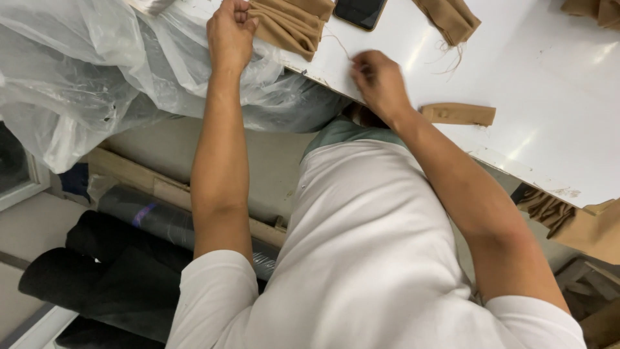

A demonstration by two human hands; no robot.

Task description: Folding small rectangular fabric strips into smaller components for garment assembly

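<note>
My left hand point(230, 32) is closed on the edge of a folded tan fabric piece point(290, 24) at the top of the white table point(549, 90). A thin thread point(340, 44) runs from that fabric to my right hand point(380, 81), whose fingers are pinched on it near the table's edge. Both forearms reach up from my white shirt.
A dark phone point(360, 11) lies beyond the fabric. More tan pieces lie at the top centre point(450, 18), by my right wrist point(458, 114) and in the top right corner point(597, 10). Crumpled clear plastic sheeting point(77, 71) hangs left. Dark fabric rolls point(116, 258) lie on the floor.
</note>
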